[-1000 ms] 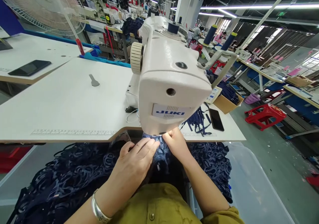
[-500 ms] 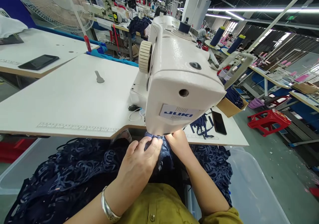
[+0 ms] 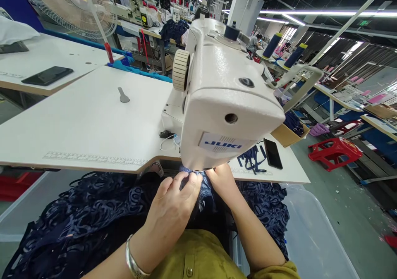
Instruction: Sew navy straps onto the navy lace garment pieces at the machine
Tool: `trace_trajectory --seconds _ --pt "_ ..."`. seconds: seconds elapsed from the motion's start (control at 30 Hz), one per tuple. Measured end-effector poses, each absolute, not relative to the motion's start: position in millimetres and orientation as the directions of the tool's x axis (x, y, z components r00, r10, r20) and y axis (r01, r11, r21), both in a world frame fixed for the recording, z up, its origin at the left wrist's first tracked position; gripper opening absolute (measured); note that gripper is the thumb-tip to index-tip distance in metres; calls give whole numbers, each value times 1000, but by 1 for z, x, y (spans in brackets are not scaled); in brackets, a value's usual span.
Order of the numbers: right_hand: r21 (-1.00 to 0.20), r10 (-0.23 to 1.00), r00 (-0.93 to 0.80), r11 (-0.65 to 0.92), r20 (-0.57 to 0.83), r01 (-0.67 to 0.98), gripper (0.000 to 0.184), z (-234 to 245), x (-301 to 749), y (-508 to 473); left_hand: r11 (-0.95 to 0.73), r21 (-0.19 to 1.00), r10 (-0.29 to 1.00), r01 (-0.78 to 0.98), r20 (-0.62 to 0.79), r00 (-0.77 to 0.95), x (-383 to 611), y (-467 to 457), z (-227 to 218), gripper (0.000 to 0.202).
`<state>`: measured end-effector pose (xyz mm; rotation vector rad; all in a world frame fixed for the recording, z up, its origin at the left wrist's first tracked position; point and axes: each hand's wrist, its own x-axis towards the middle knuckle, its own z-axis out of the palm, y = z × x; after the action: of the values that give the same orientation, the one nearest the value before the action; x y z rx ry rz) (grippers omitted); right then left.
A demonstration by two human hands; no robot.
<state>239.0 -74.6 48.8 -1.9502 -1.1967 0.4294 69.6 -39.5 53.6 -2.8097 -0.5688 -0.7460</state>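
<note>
A white sewing machine (image 3: 229, 93) marked JUKI stands in front of me, its head hiding the needle area. Just below the head lies a navy lace garment piece (image 3: 205, 196). My left hand (image 3: 176, 200), silver bangle at the wrist, has its fingers bent and pressed on the lace from the left. From the right, my right hand (image 3: 221, 182) grips the lace's edge, its fingertips partly hidden beneath the machine head. More navy lace garments (image 3: 93, 217) are heaped to the left, and another pile (image 3: 265, 213) lies to the right.
The white worktable (image 3: 93, 113) bears a grey metal piece (image 3: 123, 95). Navy straps (image 3: 252, 160) and a phone (image 3: 273, 154) lie right of the machine. Clear plastic bins (image 3: 316, 225) flank my lap. A fan (image 3: 77, 6) stands back left; a red stool (image 3: 335, 153) is right.
Both hands stay almost in place on the lace under the machine head. The view has shifted slightly; little else differs.
</note>
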Motion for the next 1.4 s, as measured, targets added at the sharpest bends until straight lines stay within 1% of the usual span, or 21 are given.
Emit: trace_trajectory --seconds 0.17,0.4,0.6,0.7,0.77,0.87,0.97,1.07,1.13,1.2,1.27,1.4 --pt "-759 873 468 -210 138 616 15 47 240 -74 -898 -116 315 424 504 804 68 -39 54 40" --pt "-777 882 453 -191 132 599 18 47 238 -72 -892 -116 326 437 505 800 67 -37 53 36" --pt "-773 881 462 -218 107 595 16 46 238 -74 -908 -94 300 407 533 792 70 -37 52 32" --pt "-773 879 465 -224 103 594 15 44 239 -74 -906 -45 325 420 559 763 72 -39 54 29" --pt "-781 875 473 -226 99 582 13 42 240 -74 -908 -11 344 419 552 760 73 -42 56 33" --pt "-800 869 485 -221 98 558 10 40 242 -74 -912 2 350 410 525 776 74 -45 58 43" --pt "-816 858 504 -220 99 535 7 39 243 -76 -906 13 370 424 513 775 75 -47 57 38" --pt "-842 843 527 -203 109 499 7 42 239 -83 -907 32 377 420 509 774 73 -45 53 36" --pt "-868 852 511 -163 117 470 7 45 235 -89 -920 38 350 389 522 778 70 -44 49 39" --pt "-888 869 481 -126 117 443 8 47 231 -94 -943 30 297 331 524 798 65 -42 45 44" --pt "-895 875 471 -116 114 431 9 47 228 -97 -954 32 271 297 509 817 61 -41 43 48" --pt "-877 857 503 -152 113 455 8 45 227 -95 -939 48 319 340 485 814 58 -42 43 46"
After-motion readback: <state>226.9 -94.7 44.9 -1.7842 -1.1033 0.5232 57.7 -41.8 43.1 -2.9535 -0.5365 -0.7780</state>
